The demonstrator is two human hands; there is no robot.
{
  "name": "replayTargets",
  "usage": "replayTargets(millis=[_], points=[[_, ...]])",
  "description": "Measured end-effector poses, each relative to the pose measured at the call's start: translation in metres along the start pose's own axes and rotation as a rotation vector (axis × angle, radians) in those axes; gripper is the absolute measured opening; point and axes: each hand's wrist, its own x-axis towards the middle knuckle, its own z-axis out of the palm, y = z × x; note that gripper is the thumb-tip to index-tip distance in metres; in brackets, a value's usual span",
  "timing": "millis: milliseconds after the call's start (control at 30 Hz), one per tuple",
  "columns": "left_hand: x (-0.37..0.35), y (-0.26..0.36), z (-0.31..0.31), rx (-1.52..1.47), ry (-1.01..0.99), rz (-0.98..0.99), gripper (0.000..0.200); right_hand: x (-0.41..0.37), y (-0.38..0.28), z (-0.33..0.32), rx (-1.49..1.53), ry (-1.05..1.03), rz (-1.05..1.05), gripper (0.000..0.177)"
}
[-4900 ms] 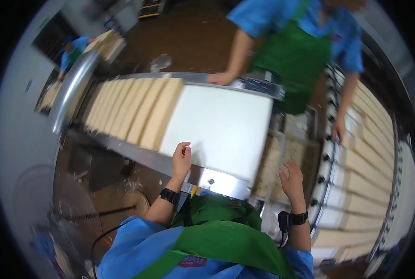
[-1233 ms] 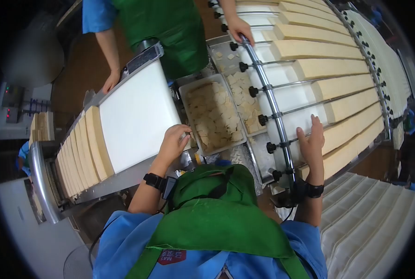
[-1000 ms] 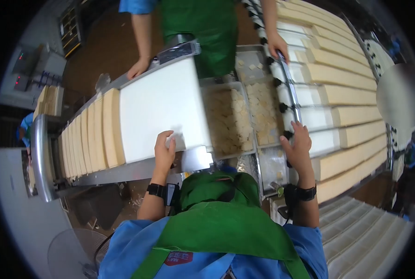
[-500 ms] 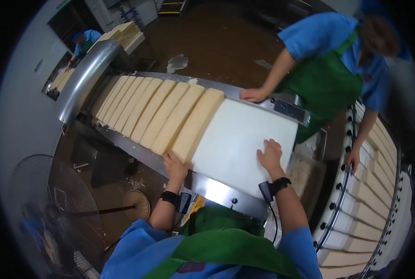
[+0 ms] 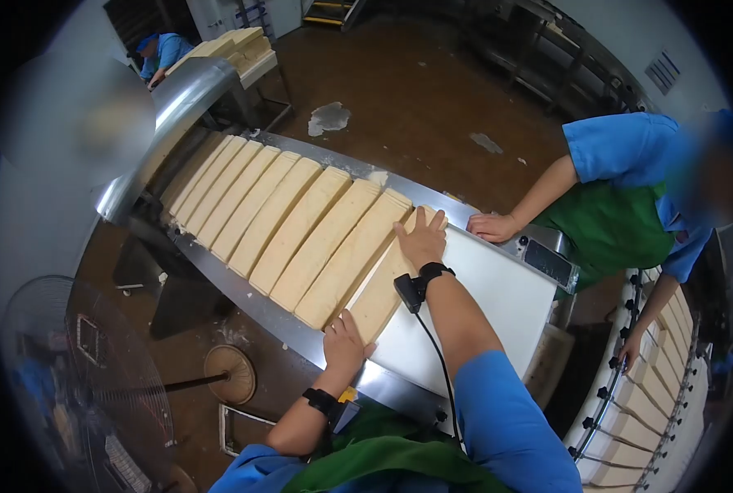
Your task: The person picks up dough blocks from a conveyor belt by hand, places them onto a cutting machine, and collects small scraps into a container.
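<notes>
A long, pale yellow slab of layered dough [image 5: 389, 287] lies at the right end of a row of similar slabs, a narrow gap between it and its neighbour [image 5: 356, 259]. My left hand [image 5: 346, 345] holds its near end, with the fingers bent against the end and side. Across its far end my right hand [image 5: 422, 240] is laid, gripping from above with fingers over the top; the fingertips partly cover that end. Both hands are over the conveyor, whose white belt [image 5: 481, 304] shows to the right of the slab.
A co-worker's hand [image 5: 496, 227] rests on the conveyor's far rail, near a dark display panel [image 5: 547, 261]. Their other hand [image 5: 629, 352] is at a second conveyor [image 5: 603, 403] carrying dough pieces. A curved metal hood [image 5: 169, 123] spans the left end. A caged fan [image 5: 95, 394] stands lower left.
My right hand has moved left and away from me, from the bare belt onto the slab's far end. The end slab has shifted right on the belt. My left hand stays at its near end.
</notes>
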Motion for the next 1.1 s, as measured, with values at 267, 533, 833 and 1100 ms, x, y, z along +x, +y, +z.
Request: replayTargets(millis=[267,533,833,1100], points=[[0.002,0.010,-0.005,-0.124,-0.113,0.229,0.095,-0.046,0.075,-0.053,0.085,0.010,0.370,0.085],[-0.033,0.136,-0.025,-0.278,-0.514,0.567,0.091,-0.139,0.278,-0.059,0.296,0.521,0.642,0.094],[-0.126,0.282,-0.012,-0.569,-0.272,1.006,0.072,-0.398,0.435,-0.143,0.481,1.065,0.940,0.080],[-0.224,0.401,-0.035,-0.625,-0.661,1.467,0.073,-0.548,0.577,-0.202,0.293,0.395,1.451,0.071]])
